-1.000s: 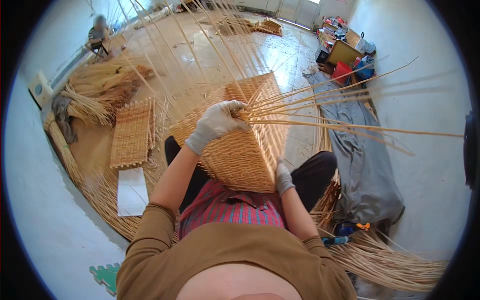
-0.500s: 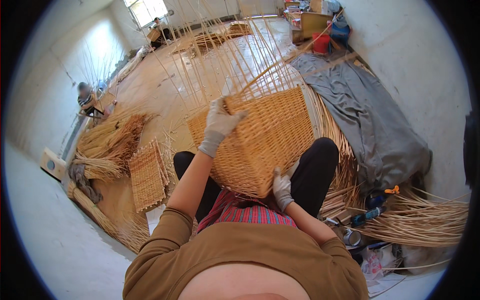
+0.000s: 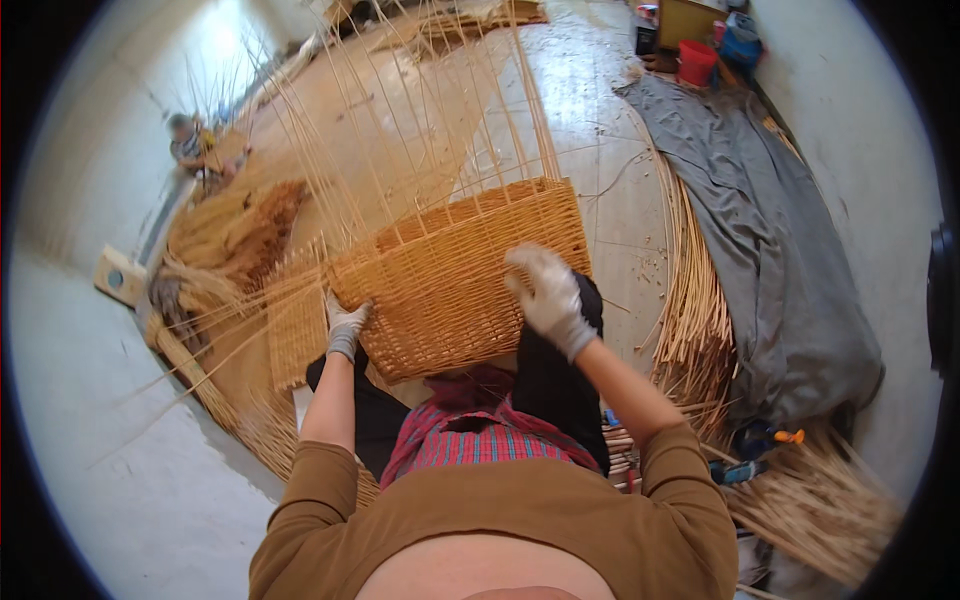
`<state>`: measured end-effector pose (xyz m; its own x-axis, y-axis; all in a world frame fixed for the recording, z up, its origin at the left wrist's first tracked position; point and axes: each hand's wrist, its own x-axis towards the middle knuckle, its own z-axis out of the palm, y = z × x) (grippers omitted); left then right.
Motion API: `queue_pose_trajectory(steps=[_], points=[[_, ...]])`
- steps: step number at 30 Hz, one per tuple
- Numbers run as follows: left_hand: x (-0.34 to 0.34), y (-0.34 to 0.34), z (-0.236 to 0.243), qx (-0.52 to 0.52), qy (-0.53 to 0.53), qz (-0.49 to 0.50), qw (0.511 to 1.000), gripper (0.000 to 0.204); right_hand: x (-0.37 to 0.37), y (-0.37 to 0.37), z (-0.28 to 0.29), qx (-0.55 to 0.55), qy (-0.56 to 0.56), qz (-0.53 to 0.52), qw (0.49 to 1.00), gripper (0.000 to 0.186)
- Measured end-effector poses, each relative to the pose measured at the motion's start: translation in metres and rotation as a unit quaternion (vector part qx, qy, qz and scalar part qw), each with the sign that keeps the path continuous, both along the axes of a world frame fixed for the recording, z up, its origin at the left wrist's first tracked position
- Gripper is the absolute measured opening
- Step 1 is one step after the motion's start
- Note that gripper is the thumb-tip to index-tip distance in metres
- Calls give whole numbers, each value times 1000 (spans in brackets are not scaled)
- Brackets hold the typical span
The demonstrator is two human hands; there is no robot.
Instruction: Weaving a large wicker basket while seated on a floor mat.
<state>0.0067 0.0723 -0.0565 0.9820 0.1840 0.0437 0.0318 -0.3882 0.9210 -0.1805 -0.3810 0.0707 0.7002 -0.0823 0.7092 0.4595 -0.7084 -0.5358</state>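
Observation:
A rectangular wicker basket point(image 3: 455, 280) of golden-brown weave rests tilted across my lap. Long bare stakes point(image 3: 400, 130) rise from its far rim. My left hand point(image 3: 347, 325), in a pale work glove, grips the basket's left edge, its thumb on the near face. Several loose weaving strands point(image 3: 225, 325) stick out leftward from that corner. My right hand point(image 3: 548, 300), also gloved and slightly blurred, is at the right part of the near face with fingers extended; whether it touches the weave is unclear.
Left of me lie a flat woven panel point(image 3: 295, 330) and straw-coloured bundles point(image 3: 225, 235). To the right, a grey cloth point(image 3: 770, 260) covers a long pile beside bundled rods point(image 3: 700, 300). A red bucket point(image 3: 697, 62) stands far right; another person point(image 3: 190, 145) sits far left.
The basket has turned, so its long side faces me and the loose strands now point left. My left hand moved down to its left edge; my right hand rose from the bottom corner.

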Motion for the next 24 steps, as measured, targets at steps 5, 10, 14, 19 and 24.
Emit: queue_pose_trajectory(steps=[5,10,14,19,24], points=[[-53,-92,20,118,-43,66,990,96,113,-81,-11,-261,151,-137,944,68],[-81,-204,87,355,-267,-74,893,67,160,-85,-39,-379,164,-123,903,71],[-43,-304,100,388,-286,-201,853,82,165,-84,-56,-364,72,-96,924,70],[-16,-352,112,489,-77,-257,830,101,161,-89,-62,-341,48,-100,934,68],[-6,-355,114,466,-84,-263,841,98,168,-94,-48,-345,39,-104,932,53]])
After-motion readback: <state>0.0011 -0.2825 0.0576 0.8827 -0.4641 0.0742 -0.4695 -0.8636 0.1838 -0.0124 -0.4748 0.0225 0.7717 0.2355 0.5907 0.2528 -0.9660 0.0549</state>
